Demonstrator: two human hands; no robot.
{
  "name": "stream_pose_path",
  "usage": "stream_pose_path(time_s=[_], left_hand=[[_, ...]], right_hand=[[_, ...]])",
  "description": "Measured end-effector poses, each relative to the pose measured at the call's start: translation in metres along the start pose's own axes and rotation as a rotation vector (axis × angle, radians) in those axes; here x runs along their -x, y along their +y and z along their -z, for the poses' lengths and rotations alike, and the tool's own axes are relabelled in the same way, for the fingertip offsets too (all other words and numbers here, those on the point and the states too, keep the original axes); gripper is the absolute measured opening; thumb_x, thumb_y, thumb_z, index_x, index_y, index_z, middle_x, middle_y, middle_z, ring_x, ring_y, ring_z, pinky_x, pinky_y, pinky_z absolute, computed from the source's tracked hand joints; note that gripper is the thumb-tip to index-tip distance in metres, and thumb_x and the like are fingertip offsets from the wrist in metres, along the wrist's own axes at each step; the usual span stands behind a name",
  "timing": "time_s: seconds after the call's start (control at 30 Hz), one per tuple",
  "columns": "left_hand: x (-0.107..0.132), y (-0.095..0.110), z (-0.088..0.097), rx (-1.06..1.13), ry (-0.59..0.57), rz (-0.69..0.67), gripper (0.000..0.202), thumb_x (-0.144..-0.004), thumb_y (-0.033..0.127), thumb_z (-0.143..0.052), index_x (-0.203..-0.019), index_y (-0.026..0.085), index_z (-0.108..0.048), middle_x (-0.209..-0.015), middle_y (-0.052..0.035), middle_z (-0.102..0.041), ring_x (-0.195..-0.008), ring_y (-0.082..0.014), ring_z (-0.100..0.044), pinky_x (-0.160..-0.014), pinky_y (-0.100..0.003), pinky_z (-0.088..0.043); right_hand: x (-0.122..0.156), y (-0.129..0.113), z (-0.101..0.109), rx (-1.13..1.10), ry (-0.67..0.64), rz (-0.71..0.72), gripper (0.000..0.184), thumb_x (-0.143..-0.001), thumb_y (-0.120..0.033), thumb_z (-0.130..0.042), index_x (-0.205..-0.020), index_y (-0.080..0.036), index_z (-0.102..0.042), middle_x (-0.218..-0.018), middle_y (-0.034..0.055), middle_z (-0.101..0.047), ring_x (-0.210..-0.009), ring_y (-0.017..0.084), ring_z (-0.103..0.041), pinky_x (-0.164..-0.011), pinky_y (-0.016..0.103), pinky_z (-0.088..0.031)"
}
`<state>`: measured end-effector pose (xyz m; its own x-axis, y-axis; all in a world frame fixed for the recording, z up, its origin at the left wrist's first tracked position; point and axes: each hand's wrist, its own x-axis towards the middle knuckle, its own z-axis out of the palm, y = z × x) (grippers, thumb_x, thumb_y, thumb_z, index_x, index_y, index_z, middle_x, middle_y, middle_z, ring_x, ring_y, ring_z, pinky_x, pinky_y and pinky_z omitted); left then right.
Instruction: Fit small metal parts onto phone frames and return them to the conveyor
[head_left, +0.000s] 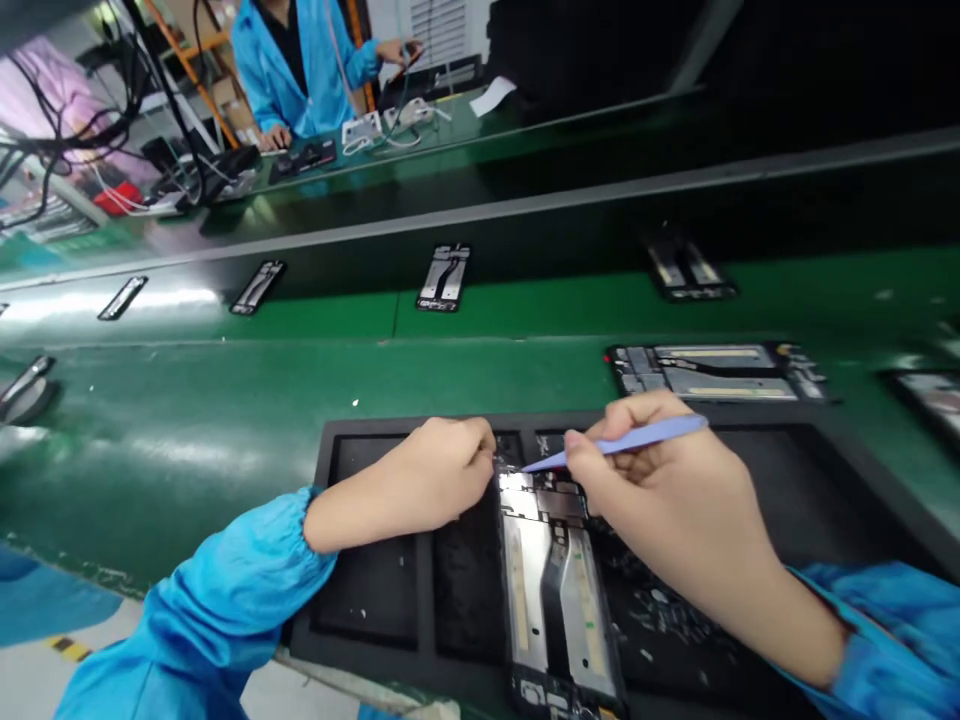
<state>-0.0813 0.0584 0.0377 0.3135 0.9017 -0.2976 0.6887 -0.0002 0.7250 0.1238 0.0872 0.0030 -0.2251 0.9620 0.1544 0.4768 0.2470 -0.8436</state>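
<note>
Since the phone frame (pixel 551 590) lies on a black foam tray (pixel 375 425), thin, stiff and likely fragile, its long edges look safest to hold. The right hand (pixel 660 490) pinches a blue spudger (pixel 637 440) between thumb and fingers; the left hand (pixel 405 480) curls its fingers together at the frame's top end.

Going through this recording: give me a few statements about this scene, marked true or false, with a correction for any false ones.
1. The right hand holds a pale blue plastic pry tool. True.
2. The phone frame lies directly on the green belt. False: it lies on a black foam tray.
3. The left hand is well away from the phone frame. False: its fingers are at the frame's far end.
4. A co-worker in a blue coat stands beyond the belts. True.
</note>
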Motion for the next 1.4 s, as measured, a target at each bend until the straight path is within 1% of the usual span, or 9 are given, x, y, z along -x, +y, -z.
stream_pose_path(time_s=[0.07, 0.17, 0.43, 0.63, 0.77, 0.97, 1.27, 1.33, 1.4], left_hand=[[-0.012, -0.005, -0.004, 0.277, -0.06, 0.144, 0.016, -0.089, 0.015, -0.042, -0.09, 0.017, -0.058, -0.073, -0.0015, -0.063, -0.067, -0.0158, -0.07, -0.044, -0.016, -0.05], [-0.018, -0.007, -0.012, 0.428, -0.104, 0.206, 0.012, -0.083, 0.014, -0.047, -0.09, 0.017, -0.058, -0.073, -0.0008, -0.063, -0.068, -0.017, -0.071, -0.042, -0.018, -0.052], [-0.027, -0.016, -0.019, 0.491, -0.067, 0.268, 0.009, -0.077, 0.017, -0.054, -0.085, 0.017, -0.059, -0.069, 0.0026, -0.058, -0.056, -0.0118, -0.062, -0.043, -0.022, -0.056], [-0.029, -0.015, -0.022, 0.499, -0.041, 0.264, 0.007, -0.073, 0.015, -0.056, -0.08, 0.016, -0.058, -0.068, 0.0038, -0.058, -0.054, -0.0087, -0.057, -0.046, -0.02, -0.055], [-0.03, -0.017, -0.022, 0.515, -0.047, 0.252, 0.009, -0.074, 0.016, -0.057, -0.083, 0.016, -0.058, -0.068, 0.0038, -0.06, -0.054, -0.0081, -0.058, -0.048, -0.02, -0.054], [-0.033, -0.016, -0.019, 0.555, -0.078, 0.297, 0.009, -0.07, 0.014, -0.058, -0.079, 0.015, -0.057, -0.063, 0.0049, -0.056, -0.053, -0.0078, -0.058, -0.049, -0.02, -0.056], [-0.036, -0.01, -0.018, 0.52, -0.07, 0.325, 0.007, -0.074, 0.018, -0.061, -0.077, 0.015, -0.056, -0.065, 0.0032, -0.056, -0.055, -0.0092, -0.059, -0.05, -0.022, -0.057], [-0.027, -0.001, -0.009, 0.481, -0.053, 0.335, 0.009, -0.08, 0.022, -0.062, -0.082, 0.015, -0.058, -0.071, 0.0005, -0.06, -0.062, -0.0129, -0.065, -0.055, -0.026, -0.06], [-0.005, 0.013, -0.003, 0.376, 0.068, 0.328, 0.016, -0.088, 0.03, -0.06, -0.094, 0.015, -0.061, -0.085, -0.0038, -0.065, -0.075, -0.0167, -0.07, -0.064, -0.029, -0.061]], right_hand=[[-0.001, 0.001, -0.002, 0.014, 0.017, -0.032, 0.023, -0.087, -0.032, -0.064, -0.079, -0.027, -0.043, -0.049, -0.0076, -0.051, -0.036, 0.013, -0.05, -0.039, 0.027, -0.037], [-0.004, -0.002, -0.002, 0.02, 0.035, -0.006, 0.023, -0.083, -0.028, -0.064, -0.075, -0.028, -0.042, -0.045, -0.0093, -0.047, -0.035, 0.013, -0.048, -0.041, 0.027, -0.037], [-0.007, 0.001, -0.003, 0.012, 0.02, 0.005, 0.02, -0.083, -0.027, -0.058, -0.076, -0.027, -0.04, -0.044, -0.0101, -0.047, -0.035, 0.012, -0.047, -0.044, 0.027, -0.038], [-0.007, 0.002, -0.004, 0.057, 0.072, 0.167, 0.02, -0.083, -0.022, -0.057, -0.076, -0.027, -0.039, -0.045, -0.0106, -0.043, -0.034, 0.01, -0.039, -0.043, 0.025, -0.031], [-0.006, -0.001, 0.001, 0.058, 0.069, 0.243, 0.017, -0.087, -0.024, -0.056, -0.078, -0.027, -0.041, -0.046, -0.0096, -0.046, -0.035, 0.01, -0.043, -0.042, 0.026, -0.03], [-0.022, 0.002, 0.016, -0.077, 0.168, 0.036, 0.02, -0.085, -0.027, -0.061, -0.076, -0.028, -0.043, -0.044, -0.0081, -0.044, -0.034, 0.011, -0.04, -0.039, 0.028, -0.03], [-0.047, 0.017, 0.006, -0.224, 0.058, -0.124, 0.019, -0.082, -0.031, -0.063, -0.074, -0.025, -0.046, -0.049, -0.0082, -0.045, -0.043, 0.011, -0.041, -0.044, 0.026, -0.032], [-0.05, 0.017, 0.008, -0.282, 0.052, -0.142, 0.02, -0.082, -0.034, -0.063, -0.076, -0.024, -0.047, -0.05, -0.0085, -0.045, -0.044, 0.011, -0.041, -0.045, 0.026, -0.031], [-0.052, 0.018, 0.012, -0.351, 0.057, -0.167, 0.02, -0.083, -0.038, -0.063, -0.08, -0.024, -0.05, -0.052, -0.0082, -0.045, -0.044, 0.011, -0.041, -0.045, 0.026, -0.031]])
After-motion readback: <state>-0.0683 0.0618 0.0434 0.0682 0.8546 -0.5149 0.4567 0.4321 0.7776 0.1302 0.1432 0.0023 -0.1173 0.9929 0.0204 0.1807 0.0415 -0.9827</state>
